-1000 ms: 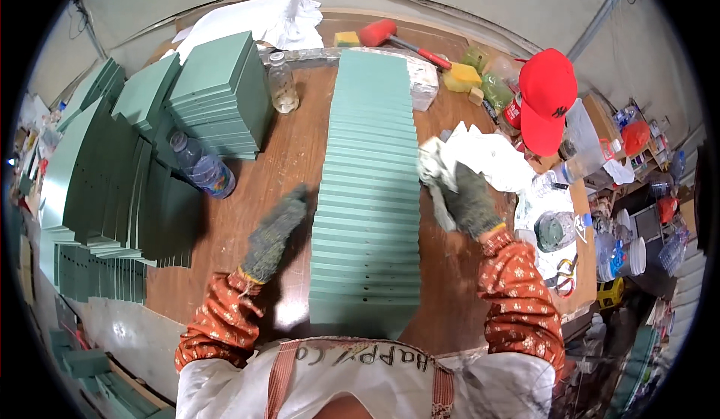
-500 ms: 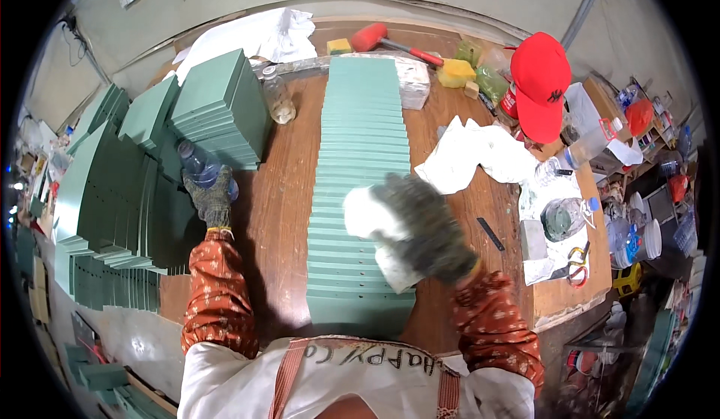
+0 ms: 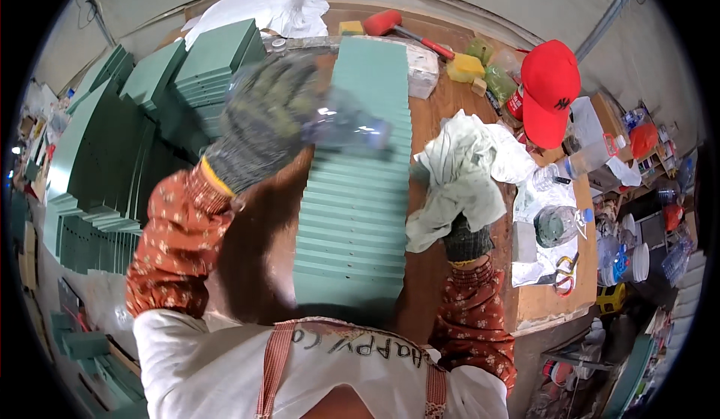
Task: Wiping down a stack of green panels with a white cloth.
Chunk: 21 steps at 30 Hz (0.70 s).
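Note:
My left hand (image 3: 274, 115), in a dark knitted work glove, is wrapped round a clear plastic bottle (image 3: 341, 128). The bottle lies nearly on its side above the row of overlapping green panels (image 3: 352, 216), its neck end pointing right and blurred by motion. To the right of the row, my right hand (image 3: 466, 245), gloved alike, grips a crumpled white cloth (image 3: 461, 183). The cloth hides most of its fingers. The panels overlap like steps down the middle of the wooden table.
Stacks of green panels (image 3: 217, 63) stand on the left. Along the far side lie a yellow sponge (image 3: 351, 28) and a red-headed mallet (image 3: 384, 22). At right are a red cap (image 3: 550, 93), scissors (image 3: 566, 273) and a round clear container (image 3: 555, 226) on white paper.
My left hand has swung up and right with the bottle, from beside the left stacks to over the panels. My right hand has moved right off the panels with the cloth.

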Available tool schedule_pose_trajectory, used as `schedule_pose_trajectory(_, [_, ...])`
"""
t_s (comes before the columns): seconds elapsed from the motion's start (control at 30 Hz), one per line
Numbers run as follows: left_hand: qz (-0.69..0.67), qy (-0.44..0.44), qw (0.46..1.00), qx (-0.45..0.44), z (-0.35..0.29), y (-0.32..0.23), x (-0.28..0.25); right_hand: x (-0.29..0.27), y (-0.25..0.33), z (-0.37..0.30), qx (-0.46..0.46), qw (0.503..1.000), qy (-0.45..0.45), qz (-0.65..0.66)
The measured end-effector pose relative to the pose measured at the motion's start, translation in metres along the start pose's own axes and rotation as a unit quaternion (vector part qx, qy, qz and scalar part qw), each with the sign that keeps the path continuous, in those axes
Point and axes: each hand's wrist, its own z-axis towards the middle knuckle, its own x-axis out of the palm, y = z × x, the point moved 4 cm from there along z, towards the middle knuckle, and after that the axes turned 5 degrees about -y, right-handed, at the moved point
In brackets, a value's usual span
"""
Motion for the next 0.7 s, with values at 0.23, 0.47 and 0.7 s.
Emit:
schedule_pose_trajectory(0.23, [0.029,0.109,0.976,0.184,0.082,-0.063,-0.003,-0.029,-0.037,0.016,0.052,0.995,0.010,0.082])
schedule_pose_trajectory(0.47, [0.006,-0.087,0.974,0.209,0.079,-0.050,0.006,-0.051,-0.060,0.016,0.087,0.992,0.028,0.083])
schedule_pose_trajectory(0.7, [0.072,0.149,0.986,0.002,0.019,-0.006,-0.007,0.040,0.000,0.029,0.011,0.968,0.193,-0.161])
